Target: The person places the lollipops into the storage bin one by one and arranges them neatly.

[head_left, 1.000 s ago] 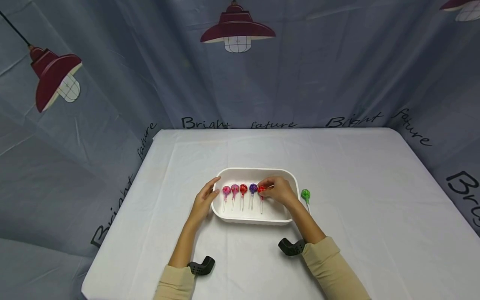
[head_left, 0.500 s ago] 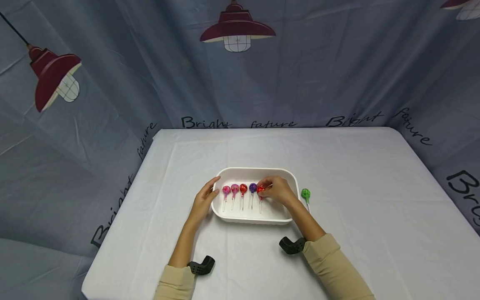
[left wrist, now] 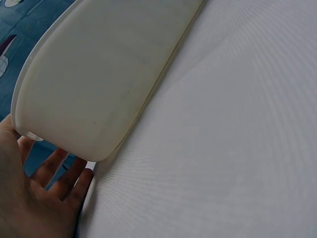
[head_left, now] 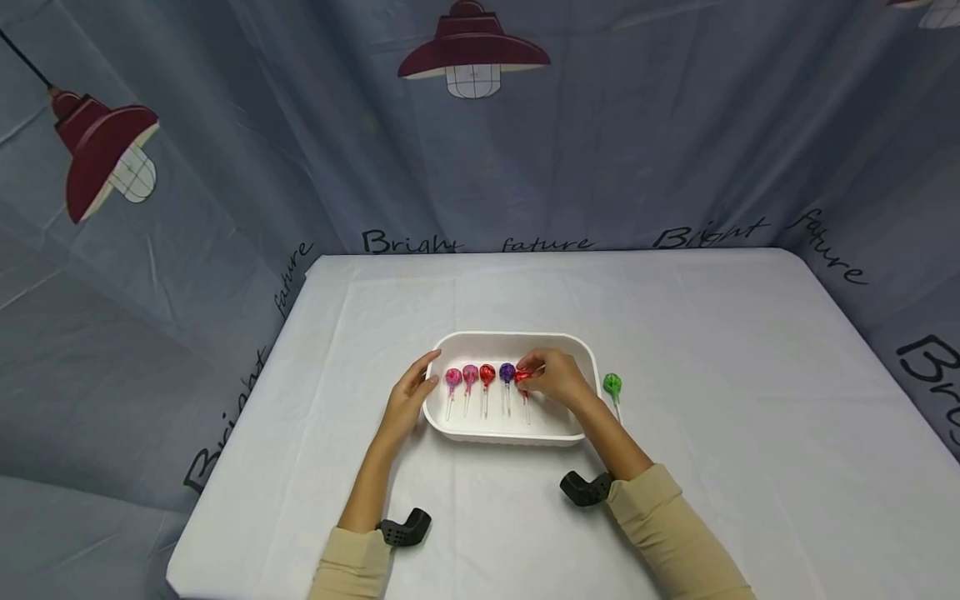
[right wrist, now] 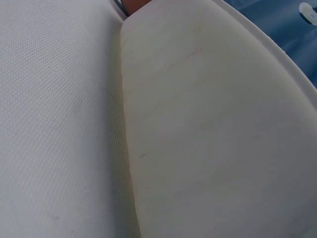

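Note:
A white rectangular tray (head_left: 551, 432) stands on the table. In it a row of lollipops lies with sticks toward me: a pink lollipop (head_left: 453, 378), another pink lollipop (head_left: 470, 374), a red lollipop (head_left: 487, 374) and a purple lollipop (head_left: 507, 372). My right hand (head_left: 558, 380) pinches a second red lollipop (head_left: 522, 378) at the row's right end, partly covering its head. My left hand (head_left: 407, 400) holds the tray's left end, thumb at the rim and fingers along the outer wall, as the left wrist view shows. The right wrist view has the tray's outer wall (right wrist: 213, 129), not the right hand's fingers.
A green lollipop (head_left: 612, 385) lies on the white tablecloth (head_left: 712, 375) just right of the tray, its stick partly behind my right forearm. A grey curtain (head_left: 600, 150) printed with lamps and lettering surrounds the table. Black camera mounts (head_left: 407, 528) sit at my wrists.
The red lollipop in my right hand shifts slightly left, then back right, its stick now tilted a little. My left hand stays at the tray. The head view tips slightly.

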Action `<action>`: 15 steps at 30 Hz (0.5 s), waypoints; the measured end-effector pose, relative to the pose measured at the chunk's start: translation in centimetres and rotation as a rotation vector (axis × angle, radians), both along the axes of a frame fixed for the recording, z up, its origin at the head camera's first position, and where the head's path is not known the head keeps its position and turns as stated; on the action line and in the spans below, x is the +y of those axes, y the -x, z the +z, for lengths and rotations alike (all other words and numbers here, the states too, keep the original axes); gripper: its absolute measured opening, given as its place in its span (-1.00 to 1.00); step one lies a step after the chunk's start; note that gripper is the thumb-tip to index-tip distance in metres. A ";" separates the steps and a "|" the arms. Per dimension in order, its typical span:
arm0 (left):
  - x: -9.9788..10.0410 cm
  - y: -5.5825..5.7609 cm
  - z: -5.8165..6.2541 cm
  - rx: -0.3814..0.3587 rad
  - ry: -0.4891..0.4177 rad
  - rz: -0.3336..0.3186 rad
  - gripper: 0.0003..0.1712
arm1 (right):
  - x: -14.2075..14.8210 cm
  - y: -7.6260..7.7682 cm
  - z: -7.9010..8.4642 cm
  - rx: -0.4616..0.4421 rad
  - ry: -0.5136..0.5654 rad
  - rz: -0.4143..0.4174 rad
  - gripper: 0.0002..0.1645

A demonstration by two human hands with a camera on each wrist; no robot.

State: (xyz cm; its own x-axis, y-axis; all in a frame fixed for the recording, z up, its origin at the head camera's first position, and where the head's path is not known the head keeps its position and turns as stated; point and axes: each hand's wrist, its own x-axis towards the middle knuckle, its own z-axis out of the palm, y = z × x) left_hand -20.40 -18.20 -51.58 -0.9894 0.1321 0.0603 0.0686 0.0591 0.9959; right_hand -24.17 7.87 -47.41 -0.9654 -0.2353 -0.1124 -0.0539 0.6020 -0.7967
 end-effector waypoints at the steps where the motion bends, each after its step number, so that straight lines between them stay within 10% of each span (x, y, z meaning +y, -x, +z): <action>1: 0.0 0.0 -0.1 0.004 0.003 0.005 -0.52 | 0.0 0.0 0.0 0.000 0.001 -0.001 -0.69; 15: 0.2 -0.2 0.6 -0.002 -0.018 0.009 -0.52 | 0.3 -0.2 0.0 -0.009 0.009 0.003 -0.65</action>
State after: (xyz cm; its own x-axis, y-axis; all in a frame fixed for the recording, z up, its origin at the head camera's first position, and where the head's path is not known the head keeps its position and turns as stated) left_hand -20.17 -17.97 -50.96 -0.9907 0.1218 0.0604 0.0659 0.0420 0.9969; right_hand -23.97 8.15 -47.44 -0.9636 -0.2394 -0.1193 -0.0484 0.5947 -0.8025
